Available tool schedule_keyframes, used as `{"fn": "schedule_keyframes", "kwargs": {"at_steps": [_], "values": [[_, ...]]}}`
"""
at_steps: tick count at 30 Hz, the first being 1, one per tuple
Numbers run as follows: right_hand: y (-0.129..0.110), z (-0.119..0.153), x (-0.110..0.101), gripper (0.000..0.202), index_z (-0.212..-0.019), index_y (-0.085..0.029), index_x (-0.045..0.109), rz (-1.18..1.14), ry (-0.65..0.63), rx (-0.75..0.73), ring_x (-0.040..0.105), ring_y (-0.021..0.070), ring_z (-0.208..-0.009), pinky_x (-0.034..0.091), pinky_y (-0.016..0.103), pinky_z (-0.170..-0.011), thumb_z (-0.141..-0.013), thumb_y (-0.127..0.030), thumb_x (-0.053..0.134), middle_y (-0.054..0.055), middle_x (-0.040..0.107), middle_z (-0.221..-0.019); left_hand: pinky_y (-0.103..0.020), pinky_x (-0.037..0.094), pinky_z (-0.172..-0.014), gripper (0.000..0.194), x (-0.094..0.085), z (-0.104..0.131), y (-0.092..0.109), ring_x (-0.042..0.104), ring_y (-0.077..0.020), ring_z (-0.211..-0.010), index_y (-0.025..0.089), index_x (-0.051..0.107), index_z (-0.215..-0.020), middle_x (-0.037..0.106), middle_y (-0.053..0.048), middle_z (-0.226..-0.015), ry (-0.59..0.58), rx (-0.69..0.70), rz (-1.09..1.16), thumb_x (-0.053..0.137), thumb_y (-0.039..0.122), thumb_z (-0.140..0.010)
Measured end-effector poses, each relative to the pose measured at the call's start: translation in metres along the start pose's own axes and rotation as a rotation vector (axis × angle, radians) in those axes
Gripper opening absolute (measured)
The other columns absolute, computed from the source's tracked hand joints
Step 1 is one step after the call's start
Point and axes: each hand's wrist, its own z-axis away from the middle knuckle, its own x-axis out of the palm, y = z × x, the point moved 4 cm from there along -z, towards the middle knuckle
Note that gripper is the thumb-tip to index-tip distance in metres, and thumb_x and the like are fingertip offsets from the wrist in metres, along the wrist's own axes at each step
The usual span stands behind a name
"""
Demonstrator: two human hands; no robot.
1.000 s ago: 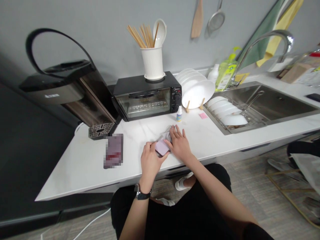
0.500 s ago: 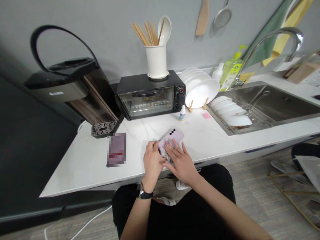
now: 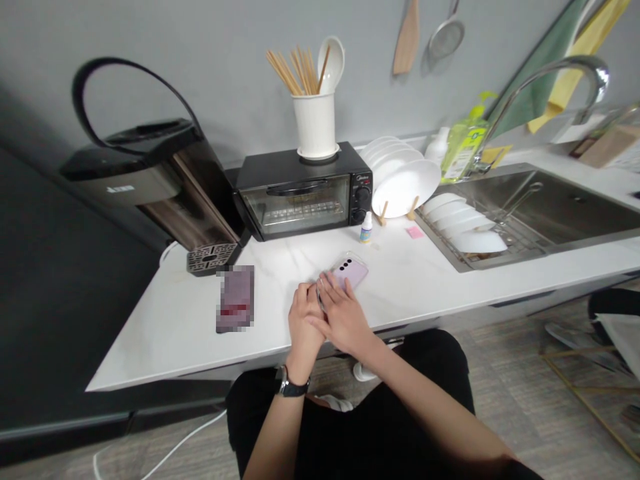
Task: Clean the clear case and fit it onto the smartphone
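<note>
A smartphone with a pale purple back and a clear case (image 3: 353,271) lies on the white counter, camera lenses facing up. My left hand (image 3: 305,319) is closed at its lower left side, steadying it. My right hand (image 3: 343,317) lies palm down across the phone's lower part, fingers together over a crumpled cloth, which the hand now hides. Its thumb reaches over my left hand. A small white spray bottle with a blue label (image 3: 367,228) stands behind the phone, and a pink packet (image 3: 414,232) lies to the right of the bottle.
A dark purple pixelated object (image 3: 236,297) lies on the left of the counter, before a black drinks dispenser (image 3: 200,200). Behind stands a toaster oven (image 3: 300,200) bearing a white utensil pot (image 3: 316,125). White plates (image 3: 406,187) and a sink (image 3: 575,207) are to the right.
My right hand has slid left and down over the phone toward my left hand, covering the grey-white cloth that showed before. The view has shifted slightly.
</note>
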Motion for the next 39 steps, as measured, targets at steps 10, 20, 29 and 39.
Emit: {"fn": "schedule_keyframes", "kwargs": {"at_steps": [10, 20, 29, 39], "values": [[0.043, 0.039, -0.025, 0.075, -0.178, -0.028, 0.043, 0.163, 0.012, 0.146, 0.026, 0.0382, -0.176, 0.034, 0.071, -0.140, -0.113, -0.065, 0.049, 0.009, 0.036, -0.185, -0.046, 0.065, -0.106, 0.052, -0.005, 0.000, 0.003, 0.073, -0.0330, -0.122, 0.023, 0.068, -0.132, 0.070, -0.010, -0.126, -0.030, -0.042, 0.035, 0.090, 0.025, -0.085], [0.042, -0.019, -0.007, 0.080, -0.171, -0.003, 0.048, 0.043, 0.000, 0.094, 0.029, 0.0396, -0.176, 0.025, 0.066, -0.143, -0.114, -0.060, 0.053, 0.026, 0.041, -0.181, -0.048, 0.066, -0.107, 0.040, -0.004, -0.001, 0.002, 0.074, -0.0312, -0.120, 0.026, 0.069, -0.132, 0.071, -0.009, -0.125, -0.023, -0.040, 0.060, 0.076, 0.020, -0.093], [0.001, 0.043, -0.010, 0.074, -0.178, -0.030, 0.041, 0.032, -0.038, -0.046, 0.029, 0.0327, -0.176, 0.034, 0.065, -0.143, -0.113, -0.061, 0.052, 0.004, 0.040, -0.183, -0.049, 0.066, -0.103, 0.048, -0.001, -0.002, -0.001, 0.074, -0.0327, -0.118, 0.027, 0.072, -0.134, 0.073, -0.014, -0.127, -0.049, -0.032, 0.044, 0.066, 0.005, -0.091], [0.079, -0.003, -0.027, 0.073, -0.173, -0.005, 0.046, 0.152, 0.003, 0.258, 0.021, 0.0426, -0.177, 0.024, 0.070, -0.142, -0.118, -0.053, 0.047, 0.021, 0.035, -0.185, -0.051, 0.066, -0.106, 0.053, -0.008, -0.002, 0.006, 0.074, -0.0359, -0.119, 0.025, 0.073, -0.133, 0.071, -0.012, -0.124, 0.014, -0.011, 0.059, 0.093, 0.038, -0.085]]}}
